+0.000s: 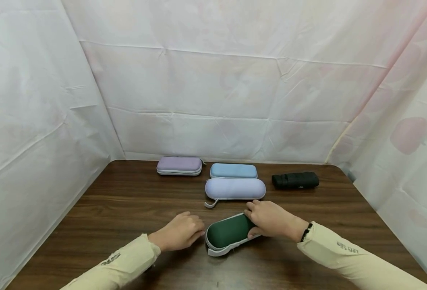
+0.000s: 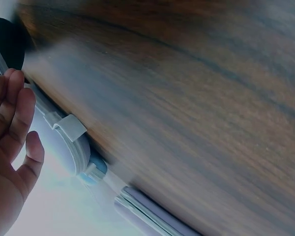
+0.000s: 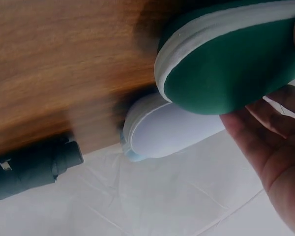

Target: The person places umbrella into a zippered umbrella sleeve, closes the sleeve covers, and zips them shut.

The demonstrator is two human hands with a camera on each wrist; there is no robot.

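A dark green zip case (image 1: 231,230) with a pale grey zip band and strap lies slightly tilted near the front of the table. My right hand (image 1: 271,219) grips its right end, thumb on the near side and fingers over the far side; the right wrist view shows the green case (image 3: 236,69) between them. Just off the case's left end is my left hand (image 1: 181,231), its fingers loosely bent and holding nothing. Whether its fingertips touch the case I cannot tell. Beyond the green case lies a lavender zip case (image 1: 235,188) with a grey strap.
A light blue case (image 1: 233,170) lies right behind the lavender one. To its left at the back is a purple case (image 1: 179,166). A folded black umbrella (image 1: 295,180) lies at the back right. White cloth curtains (image 1: 213,88) stand around the dark wooden table (image 1: 126,205).
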